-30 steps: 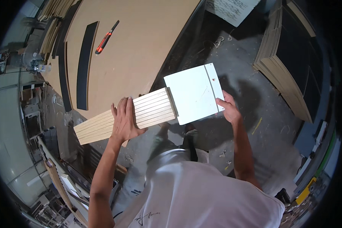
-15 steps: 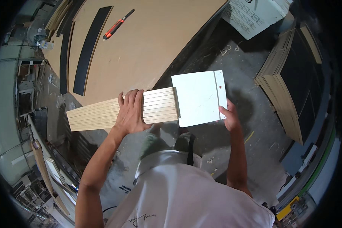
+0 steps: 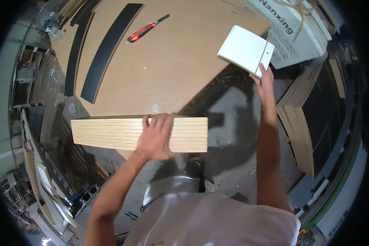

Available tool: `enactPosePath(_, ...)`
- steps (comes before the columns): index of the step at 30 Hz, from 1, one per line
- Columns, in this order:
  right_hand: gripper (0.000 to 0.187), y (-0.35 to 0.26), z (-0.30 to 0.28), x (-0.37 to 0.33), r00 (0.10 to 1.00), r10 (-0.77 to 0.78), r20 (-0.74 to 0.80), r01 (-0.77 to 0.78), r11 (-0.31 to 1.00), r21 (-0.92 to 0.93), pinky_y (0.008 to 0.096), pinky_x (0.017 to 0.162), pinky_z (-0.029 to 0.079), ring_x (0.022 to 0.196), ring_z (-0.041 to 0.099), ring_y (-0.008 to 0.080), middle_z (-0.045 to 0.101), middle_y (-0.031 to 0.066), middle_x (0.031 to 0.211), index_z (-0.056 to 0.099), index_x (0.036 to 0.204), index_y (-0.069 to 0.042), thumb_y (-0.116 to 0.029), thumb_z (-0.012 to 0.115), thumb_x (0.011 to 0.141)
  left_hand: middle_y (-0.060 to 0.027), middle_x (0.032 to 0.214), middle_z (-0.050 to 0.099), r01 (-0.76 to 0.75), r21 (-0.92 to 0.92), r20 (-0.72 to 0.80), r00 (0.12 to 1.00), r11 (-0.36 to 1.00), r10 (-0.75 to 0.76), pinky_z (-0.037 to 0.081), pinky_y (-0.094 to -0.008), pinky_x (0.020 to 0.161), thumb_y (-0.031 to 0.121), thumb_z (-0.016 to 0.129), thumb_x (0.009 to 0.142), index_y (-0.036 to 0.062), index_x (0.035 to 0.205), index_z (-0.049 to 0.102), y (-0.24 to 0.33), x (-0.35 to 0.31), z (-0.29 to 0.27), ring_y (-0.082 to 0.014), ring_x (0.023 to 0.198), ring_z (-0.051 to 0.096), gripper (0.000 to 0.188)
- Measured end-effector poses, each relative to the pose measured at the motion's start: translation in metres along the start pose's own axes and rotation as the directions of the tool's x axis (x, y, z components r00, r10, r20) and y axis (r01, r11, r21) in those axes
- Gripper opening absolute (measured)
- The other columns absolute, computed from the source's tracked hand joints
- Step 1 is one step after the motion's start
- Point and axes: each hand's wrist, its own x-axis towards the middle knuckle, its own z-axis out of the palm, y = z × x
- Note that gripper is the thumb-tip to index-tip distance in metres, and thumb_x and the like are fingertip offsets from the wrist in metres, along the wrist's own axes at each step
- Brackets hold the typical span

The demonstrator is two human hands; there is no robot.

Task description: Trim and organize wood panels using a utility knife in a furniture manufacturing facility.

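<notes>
A: So what changed from half a second ago?
B: The white panel came off the wood stack lol, it's by the bench edge, jutting ahead of the right grip, pinched near a corner.
A: And the left grip?
B: Still clamped across the stack, wood poking out both sides.

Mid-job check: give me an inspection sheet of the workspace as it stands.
Surface: large brown board, with small pale specks.
Job's things: stack of pale-edged strips; white panel.
Clutter: red-and-black utility knife and dark strips lying on the board.
Grips: left grip spans the stack from above; right grip holds the panel by its near corner.
Cables: nothing seen for certain.
Surroundings: dark-faced boards stacked at right; white printed box at upper right; grey floor.
</notes>
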Motion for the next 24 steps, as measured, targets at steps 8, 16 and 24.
enactPosePath(8, 0.054, 0.009, 0.140, 0.118, 0.826, -0.553, -0.111, 0.125, 0.371, -0.920, 0.0437, 0.095, 0.048, 0.109, 0.062, 0.0373, 0.065, 0.0237, 0.116, 0.058, 0.128, 0.002, -0.021, 0.066, 0.079, -0.0184, 0.138, 0.046, -0.107, 0.006, -0.046, 0.993, 0.994, 0.107, 0.030, -0.0574, 0.104, 0.050, 0.082, 0.057, -0.0032, 0.144, 0.036, -0.016, -0.008, -0.007, -0.0318, 0.127, 0.044, 0.112)
enactPosePath(16, 0.034, 0.080, 0.457, 0.003, 0.554, 0.107, 0.826, 0.831, -0.008, -0.556, 0.0473, 0.108, 0.040, 0.125, 0.055, 0.0280, 0.061, 0.0054, 0.133, 0.066, 0.122, -0.029, -0.028, 0.041, 0.099, -0.0156, 0.136, 0.046, -0.083, 0.043, -0.063, 0.994, 0.996, 0.085, 0.031, -0.0574, 0.104, 0.052, 0.079, 0.055, 0.0004, 0.143, 0.040, -0.029, -0.006, 0.004, -0.0285, 0.124, 0.043, 0.109)
enactPosePath(24, 0.037, 0.080, 0.364, 0.001, 0.768, -0.026, 0.640, 0.640, 0.096, -0.763, 0.0462, 0.097, 0.048, 0.118, 0.059, 0.0356, 0.063, 0.0215, 0.121, 0.061, 0.124, -0.010, -0.017, 0.056, 0.087, -0.0172, 0.133, 0.046, -0.131, -0.113, -0.155, 0.981, 0.985, 0.113, 0.025, -0.0613, 0.105, 0.045, 0.084, 0.055, -0.0007, 0.138, 0.039, -0.018, 0.003, 0.009, -0.0339, 0.125, 0.043, 0.104)
